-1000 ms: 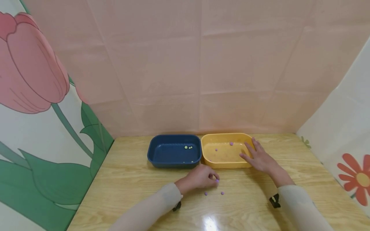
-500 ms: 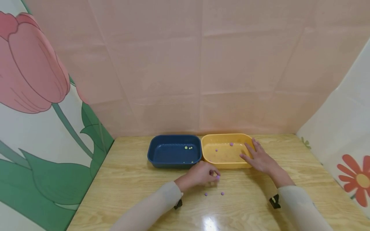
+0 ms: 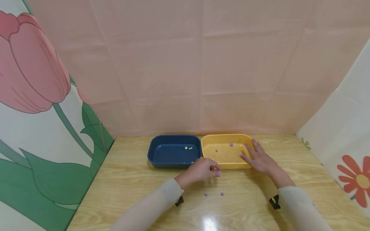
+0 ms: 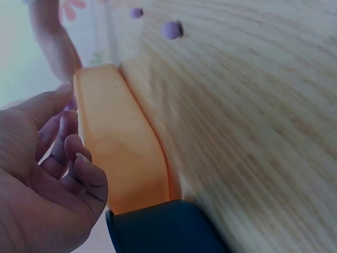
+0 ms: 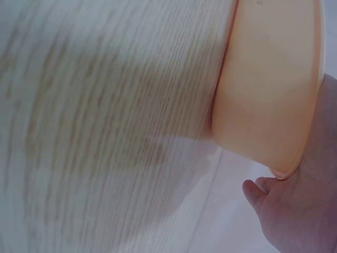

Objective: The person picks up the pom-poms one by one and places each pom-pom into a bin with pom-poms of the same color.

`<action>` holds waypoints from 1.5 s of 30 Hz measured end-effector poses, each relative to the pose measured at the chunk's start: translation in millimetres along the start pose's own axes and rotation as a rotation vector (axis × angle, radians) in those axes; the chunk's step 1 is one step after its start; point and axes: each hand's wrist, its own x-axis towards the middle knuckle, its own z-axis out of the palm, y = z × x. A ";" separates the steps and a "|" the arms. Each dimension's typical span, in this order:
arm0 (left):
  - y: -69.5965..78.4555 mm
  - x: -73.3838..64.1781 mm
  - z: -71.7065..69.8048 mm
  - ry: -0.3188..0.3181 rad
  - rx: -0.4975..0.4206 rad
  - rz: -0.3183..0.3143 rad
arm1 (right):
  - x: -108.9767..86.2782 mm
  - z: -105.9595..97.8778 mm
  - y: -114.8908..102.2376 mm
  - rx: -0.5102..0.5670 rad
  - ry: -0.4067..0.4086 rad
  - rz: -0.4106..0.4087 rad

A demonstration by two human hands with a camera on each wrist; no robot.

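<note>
My left hand [image 3: 199, 170] pinches a small purple ball [image 3: 219, 172] between thumb and fingertips, just in front of the near wall of the yellow bin [image 3: 231, 166]. In the left wrist view the hand [image 4: 47, 179] mostly hides that ball. Fingers spread, my right hand [image 3: 261, 160] rests on the yellow bin's right rim; the right wrist view shows it at the bin's corner. Inside the yellow bin lie purple balls, among them a larger one [image 3: 231, 144] and a smaller one [image 3: 216, 150]. Two more purple balls, one left [image 3: 206, 194] and one right [image 3: 222, 193], lie on the table.
A dark blue bin [image 3: 170, 166] stands against the yellow bin's left side, with several small pale green balls [image 3: 186, 148] in it. Both bins sit near the back of the wooden table [image 3: 130, 179], before a pink cloth wall [image 3: 162, 70].
My left hand has risen from the table with the purple ball, moving away from me toward the yellow bin's near wall. The right hand stays on the rim.
</note>
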 end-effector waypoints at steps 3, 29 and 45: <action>1.8 1.2 -3.1 0.000 -0.024 -0.009 | -0.4 0.3 -0.3 -0.002 0.001 0.001; 4.5 21.7 -17.1 0.036 -0.083 -0.080 | 2.7 0.8 1.1 -0.060 0.044 -0.026; -1.9 35.9 -19.2 0.075 -0.032 -0.075 | 1.3 1.4 -0.6 -0.072 0.062 -0.030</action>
